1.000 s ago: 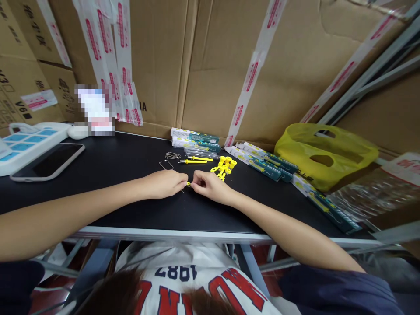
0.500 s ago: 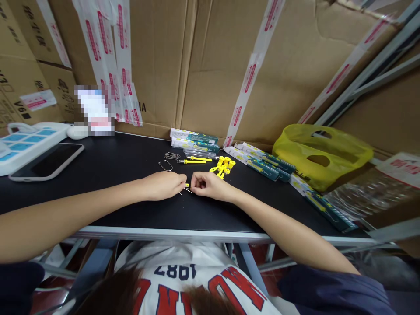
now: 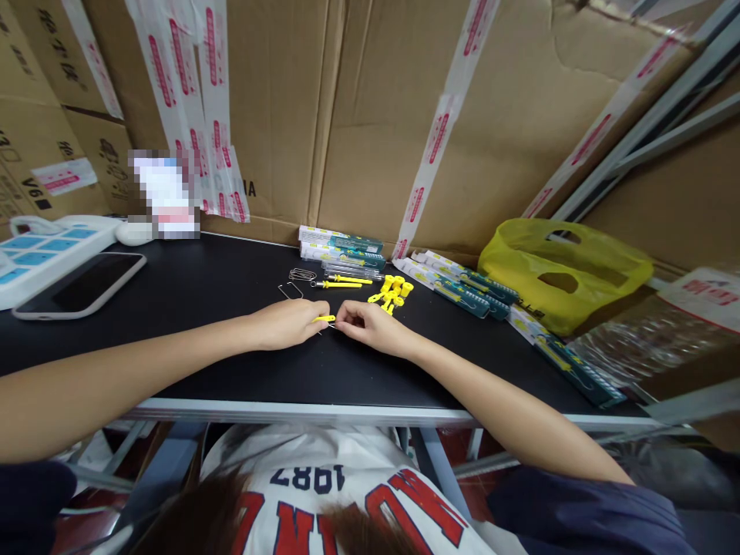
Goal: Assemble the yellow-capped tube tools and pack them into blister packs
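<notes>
My left hand (image 3: 296,322) is closed in a pinch on a small yellow plastic piece (image 3: 326,317), which juts out past the fingertips to the right. Thin metal wire (image 3: 331,325) shows just under it, between the two hands. Close by on the right, my right hand (image 3: 373,327) has thumb and fingers curled together at the wire's end; what they grip is too small to make out. Bent metal hooks (image 3: 290,290) lie behind my left hand. Behind my right hand is a heap of yellow plastic parts (image 3: 396,288), with slim yellow rods (image 3: 344,284) to its left.
Slim printed boxes (image 3: 341,250) and clear tubes (image 3: 354,269) lie at the back. More boxes (image 3: 462,285) run rightward beside a yellow plastic bag (image 3: 566,270). A phone (image 3: 86,285) and a power strip (image 3: 63,247) are at left. Cardboard (image 3: 393,116) walls the back.
The yellow piece now shows more of its length, sticking out from my left fingertips. Both hands stay close together, with only a slight shift of the fingers.
</notes>
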The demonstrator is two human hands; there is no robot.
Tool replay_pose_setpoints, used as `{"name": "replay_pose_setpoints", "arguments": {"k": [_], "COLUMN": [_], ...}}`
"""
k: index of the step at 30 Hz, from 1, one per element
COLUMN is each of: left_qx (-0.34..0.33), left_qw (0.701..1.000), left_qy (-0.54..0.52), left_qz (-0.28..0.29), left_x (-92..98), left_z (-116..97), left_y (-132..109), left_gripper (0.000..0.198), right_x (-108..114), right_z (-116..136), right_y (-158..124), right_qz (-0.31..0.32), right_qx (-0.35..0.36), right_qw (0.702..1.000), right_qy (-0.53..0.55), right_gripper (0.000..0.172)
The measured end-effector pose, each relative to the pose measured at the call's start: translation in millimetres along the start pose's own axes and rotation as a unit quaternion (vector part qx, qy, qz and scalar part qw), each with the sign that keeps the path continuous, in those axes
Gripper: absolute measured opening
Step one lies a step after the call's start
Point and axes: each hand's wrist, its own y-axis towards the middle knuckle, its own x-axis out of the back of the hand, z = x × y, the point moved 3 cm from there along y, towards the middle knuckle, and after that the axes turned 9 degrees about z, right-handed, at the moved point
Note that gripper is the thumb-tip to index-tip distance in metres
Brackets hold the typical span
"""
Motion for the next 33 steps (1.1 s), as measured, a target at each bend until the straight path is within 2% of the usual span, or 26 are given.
{"name": "replay_pose_setpoints", "arguments": {"k": [6,12,17,27,33], "left_qx": [-0.011,-0.015,0.015,-0.016,-0.027], "left_qw": [0.999,0.999,0.999,0.995,0.991], "left_qy": [-0.040,-0.044,-0.027,-0.092,-0.126], "left_qz": [-0.005,-0.002,-0.018,-0.020,-0.047], "left_x": [1.8,1.3,0.0,0.1,-2.5], "left_z": [-1,-3,-1,-4,-4], "left_y": [0,0,-1,0,0], "left_gripper": [0.022,0.029,0.022,0.015,0.012], "right_x": [1,1,0,-7,-6], "right_z": [-3,4,8,10,11], "right_y": [0,0,0,-2,-2], "right_qz": [-0.086,-0.094,-0.111,-0.152,-0.156], "right_qx": [0.010,0.015,0.019,0.023,0.015], "right_qw": [0.996,0.995,0.994,0.987,0.987], "right_qy": [0.029,-0.001,-0.018,-0.044,-0.037], "right_gripper": [0.014,0.012,0.011,0.009,0.009]}}
